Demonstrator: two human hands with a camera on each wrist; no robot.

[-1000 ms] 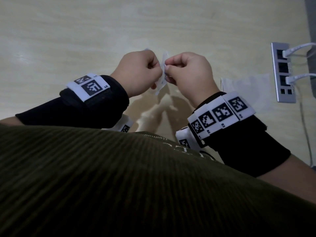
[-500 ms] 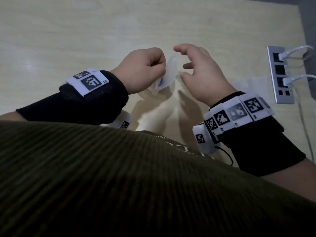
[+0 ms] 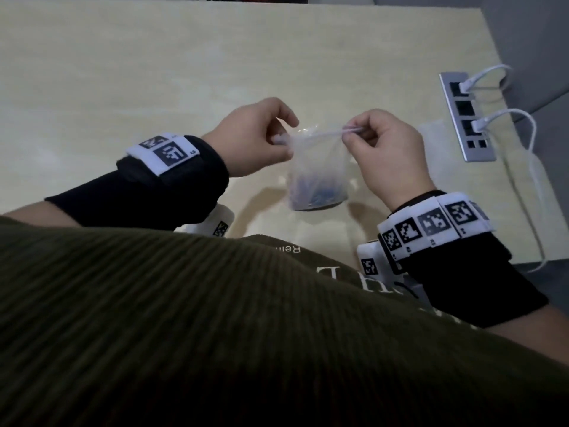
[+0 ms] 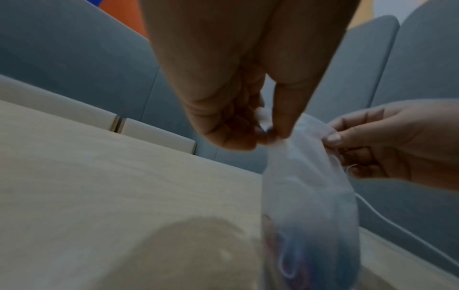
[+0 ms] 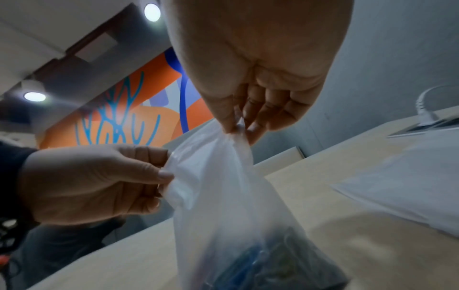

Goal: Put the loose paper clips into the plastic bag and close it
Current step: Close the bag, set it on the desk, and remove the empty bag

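A clear plastic bag (image 3: 317,167), paper clips (image 3: 317,192) heaped at its bottom, is held above the table (image 3: 154,72), its top corners pinched by the left hand (image 3: 255,140) and right hand (image 3: 388,155); closing appears underway, and the strip must next be pressed shut.

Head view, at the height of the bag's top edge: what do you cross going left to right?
Left hand pinching the bag's left corner → plastic bag, paper clips at its bottom → right hand pinching the right corner → flat clear bag on the table → socket strip with white cables.
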